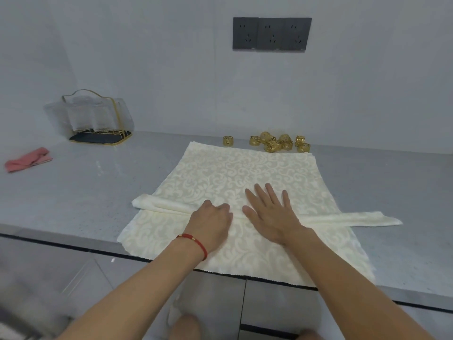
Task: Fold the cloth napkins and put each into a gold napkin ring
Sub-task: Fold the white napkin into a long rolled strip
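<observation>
A cream patterned cloth napkin (235, 173) lies spread flat on the grey counter (98, 187), apparently the top of a small stack. Across it lies a second napkin folded into a long narrow strip (161, 205), its ends sticking out left and right (367, 219). My left hand (210, 224) rests on the strip's middle with fingers curled down onto it. My right hand (269, 212) lies flat beside it, fingers spread, pressing the strip and cloth. Several gold napkin rings (274, 142) sit behind the napkins near the wall, one ring (228, 141) apart to the left.
A gold-wire rack holding clear glasses (98, 116) stands at the back left. A pink cloth (28, 160) lies at the far left. Dark wall sockets (271, 34) are above. The counter's front edge (73, 244) runs just under the napkin's near hem.
</observation>
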Action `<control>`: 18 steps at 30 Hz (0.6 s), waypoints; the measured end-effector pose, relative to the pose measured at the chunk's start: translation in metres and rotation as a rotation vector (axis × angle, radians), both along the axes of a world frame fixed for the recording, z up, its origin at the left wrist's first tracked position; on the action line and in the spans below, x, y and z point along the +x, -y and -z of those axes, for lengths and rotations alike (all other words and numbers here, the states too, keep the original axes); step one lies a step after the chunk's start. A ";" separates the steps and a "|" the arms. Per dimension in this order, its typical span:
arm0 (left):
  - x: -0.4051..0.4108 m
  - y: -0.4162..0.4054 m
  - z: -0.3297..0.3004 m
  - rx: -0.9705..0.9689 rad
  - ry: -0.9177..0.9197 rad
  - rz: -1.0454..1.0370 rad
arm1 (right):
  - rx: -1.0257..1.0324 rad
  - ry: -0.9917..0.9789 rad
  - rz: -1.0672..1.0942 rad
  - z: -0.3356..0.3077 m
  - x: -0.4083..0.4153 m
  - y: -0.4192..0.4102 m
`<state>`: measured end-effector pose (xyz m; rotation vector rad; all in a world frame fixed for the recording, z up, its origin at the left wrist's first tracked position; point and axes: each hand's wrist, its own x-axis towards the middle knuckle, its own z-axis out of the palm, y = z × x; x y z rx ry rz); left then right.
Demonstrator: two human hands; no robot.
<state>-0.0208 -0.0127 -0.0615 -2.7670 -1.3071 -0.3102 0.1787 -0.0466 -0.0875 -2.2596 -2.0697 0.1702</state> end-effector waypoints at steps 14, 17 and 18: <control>0.042 -0.033 -0.035 -0.301 -0.290 -0.180 | -0.021 -0.090 0.053 -0.003 -0.003 -0.001; 0.048 -0.021 -0.039 -0.186 -0.450 -0.130 | -0.024 -0.134 0.057 -0.004 -0.001 -0.003; 0.049 -0.018 -0.039 -0.145 -0.484 -0.120 | -0.023 -0.126 0.055 -0.003 -0.001 -0.004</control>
